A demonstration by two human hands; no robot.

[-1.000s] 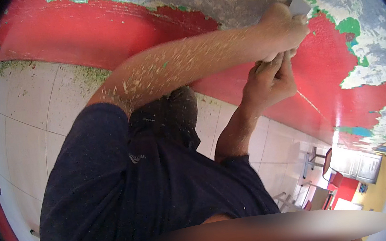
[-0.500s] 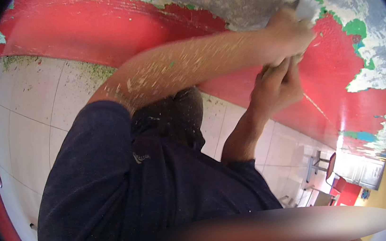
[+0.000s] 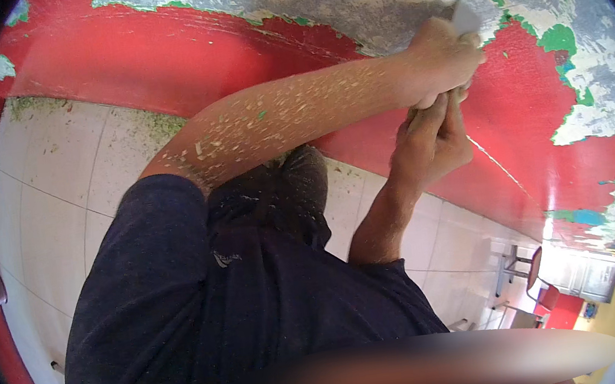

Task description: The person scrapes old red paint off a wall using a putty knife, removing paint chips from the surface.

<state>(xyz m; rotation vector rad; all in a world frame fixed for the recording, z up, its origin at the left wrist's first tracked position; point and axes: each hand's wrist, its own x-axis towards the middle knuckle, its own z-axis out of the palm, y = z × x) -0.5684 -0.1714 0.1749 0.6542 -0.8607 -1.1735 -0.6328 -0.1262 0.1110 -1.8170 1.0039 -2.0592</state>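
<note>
gripping a scraper (image 3: 464,19) against the peeling wall (image 3: 377,2), both hands, left (image 3: 438,59) and right (image 3: 430,140), stay closed on its handle.

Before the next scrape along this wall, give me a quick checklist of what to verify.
1. Left hand closed on the scraper: ok, fist wrapped around the handle.
2. Right hand backing the tool: ok, fingertips pressed up under the left fist.
3. Blade on the wall: ok, it sits at the edge where red paint meets bare grey.
4. Blade edge condition: cannot tell, only a pale corner shows.
5. Left forearm: not ok, covered in paint flakes.
6. Tiled floor by the wall: not ok, green and pale scrapings lie along the base.
</note>
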